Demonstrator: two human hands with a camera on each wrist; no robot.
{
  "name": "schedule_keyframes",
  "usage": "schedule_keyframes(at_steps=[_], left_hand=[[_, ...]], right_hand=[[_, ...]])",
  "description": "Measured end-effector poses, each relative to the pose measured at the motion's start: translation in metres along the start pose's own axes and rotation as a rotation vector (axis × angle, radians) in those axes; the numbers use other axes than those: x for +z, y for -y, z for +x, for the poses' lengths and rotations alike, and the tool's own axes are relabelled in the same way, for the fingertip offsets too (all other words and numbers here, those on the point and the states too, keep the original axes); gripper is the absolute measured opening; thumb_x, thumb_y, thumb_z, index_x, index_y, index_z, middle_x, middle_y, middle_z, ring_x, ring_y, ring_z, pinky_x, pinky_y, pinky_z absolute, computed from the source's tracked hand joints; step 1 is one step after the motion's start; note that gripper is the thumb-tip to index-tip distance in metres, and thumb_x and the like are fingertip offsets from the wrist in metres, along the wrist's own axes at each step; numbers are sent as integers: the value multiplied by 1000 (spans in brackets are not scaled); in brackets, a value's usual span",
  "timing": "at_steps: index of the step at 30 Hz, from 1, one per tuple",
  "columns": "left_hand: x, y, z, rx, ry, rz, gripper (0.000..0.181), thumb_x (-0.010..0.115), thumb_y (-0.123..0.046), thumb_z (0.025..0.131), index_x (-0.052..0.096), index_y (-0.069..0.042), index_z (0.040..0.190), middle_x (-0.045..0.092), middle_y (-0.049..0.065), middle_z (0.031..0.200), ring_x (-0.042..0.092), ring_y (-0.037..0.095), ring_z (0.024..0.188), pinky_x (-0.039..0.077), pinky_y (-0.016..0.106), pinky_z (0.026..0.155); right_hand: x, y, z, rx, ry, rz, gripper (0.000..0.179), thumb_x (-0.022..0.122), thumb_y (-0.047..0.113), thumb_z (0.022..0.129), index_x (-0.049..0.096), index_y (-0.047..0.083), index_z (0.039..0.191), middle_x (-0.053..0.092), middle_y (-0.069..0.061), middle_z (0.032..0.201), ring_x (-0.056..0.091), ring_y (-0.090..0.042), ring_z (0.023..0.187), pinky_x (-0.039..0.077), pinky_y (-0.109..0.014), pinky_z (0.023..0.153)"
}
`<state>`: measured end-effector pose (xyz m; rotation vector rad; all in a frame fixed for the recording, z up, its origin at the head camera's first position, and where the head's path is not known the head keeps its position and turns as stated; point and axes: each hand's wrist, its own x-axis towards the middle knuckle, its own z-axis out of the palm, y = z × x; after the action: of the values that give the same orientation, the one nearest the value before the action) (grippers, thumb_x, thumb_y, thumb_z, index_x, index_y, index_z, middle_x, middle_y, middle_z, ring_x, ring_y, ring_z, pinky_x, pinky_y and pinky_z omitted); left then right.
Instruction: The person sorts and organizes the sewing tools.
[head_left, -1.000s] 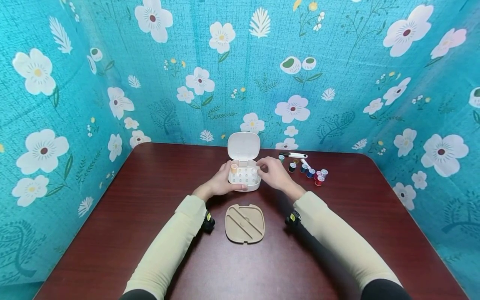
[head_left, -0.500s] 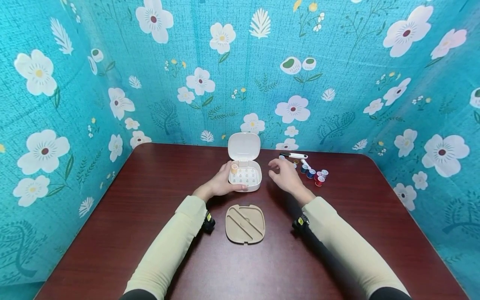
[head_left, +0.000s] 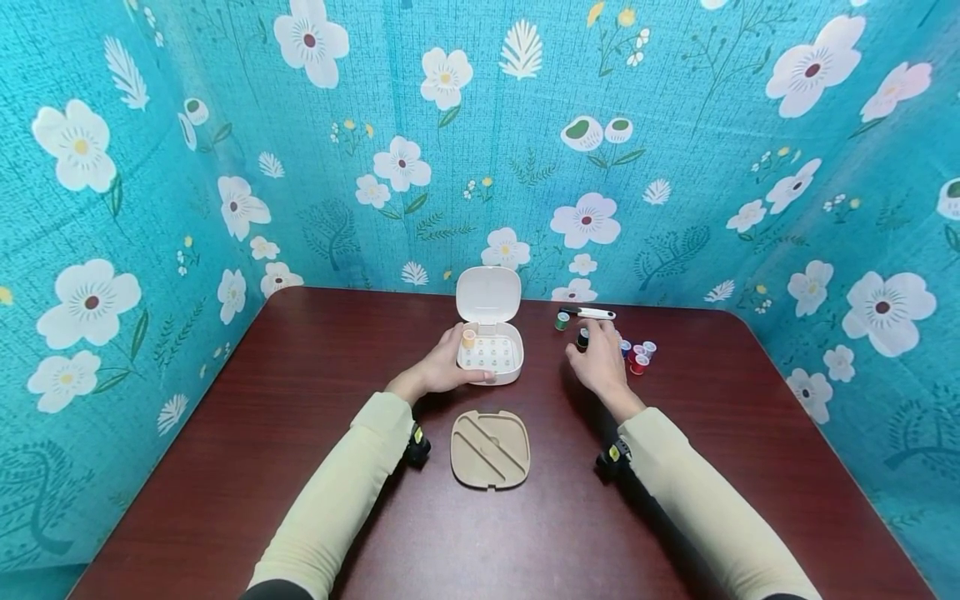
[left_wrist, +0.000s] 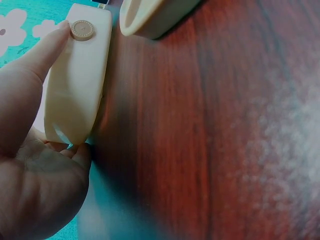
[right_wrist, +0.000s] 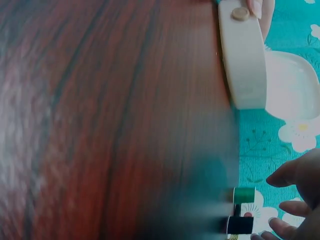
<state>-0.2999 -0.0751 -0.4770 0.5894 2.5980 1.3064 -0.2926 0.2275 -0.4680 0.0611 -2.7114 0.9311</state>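
Observation:
My left hand (head_left: 441, 367) grips a white sewing box (head_left: 506, 377), thumb on its front near a round button (left_wrist: 83, 30), fingers round its left end. The box's lid (head_left: 489, 293) stands up. Inside, an orange thread spool (head_left: 468, 339) sits at the back left of a pegged base. To the right, my right hand (head_left: 602, 358) hovers over several thread spools, its thumb and fingers spread apart. A black spool (right_wrist: 240, 225) and a green spool (right_wrist: 244, 195) stand near its fingertips in the right wrist view, with a gap between hand and spools.
A beige tray (head_left: 490, 450) with diagonal ridges lies in front of the box. Right of my right hand are blue (head_left: 625, 346) and red (head_left: 639, 364) spools, among others. Behind lies a slim black-and-white tool (head_left: 594, 313). A flowered cloth (head_left: 480, 167) hangs behind the table.
My right hand has moved right, from the box's right side to the spools, covering some of them. My left hand has stayed on the box.

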Motion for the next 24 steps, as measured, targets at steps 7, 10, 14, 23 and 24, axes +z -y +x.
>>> schedule_keyframes(at_steps=[7,10,14,23,24], left_hand=[[0,-1,-1,-13,8,-1,102,88,-36,81,25,-7,156,34,18,151,38,32,134,32,46,114],[0,-2,-1,-16,11,-4,102,88,-36,82,25,-7,157,33,18,152,38,32,135,32,46,114],[0,-1,0,-11,7,-11,101,88,-36,82,26,-7,156,33,19,151,38,33,135,32,47,114],[0,-1,-1,-11,9,-15,102,88,-36,82,25,-7,157,31,18,154,36,33,138,31,47,115],[0,-1,-1,-11,9,-15,103,88,-36,82,24,-8,157,30,18,155,35,33,138,31,47,115]], right_hand=[[-2,-11,4,51,20,0,50,65,14,95,52,-5,139,47,-28,136,46,-42,124,39,-57,107],[-2,-14,6,67,42,1,53,65,13,95,49,-6,142,47,-29,139,46,-43,127,37,-57,110],[-1,-18,10,75,58,8,55,64,12,96,46,-8,144,48,-31,142,45,-44,130,34,-57,112],[0,-22,14,89,57,63,52,65,11,97,49,-12,141,55,-31,139,52,-44,130,37,-55,111],[0,-22,15,96,56,69,51,64,11,97,50,-12,140,56,-31,138,52,-44,130,38,-55,111]])
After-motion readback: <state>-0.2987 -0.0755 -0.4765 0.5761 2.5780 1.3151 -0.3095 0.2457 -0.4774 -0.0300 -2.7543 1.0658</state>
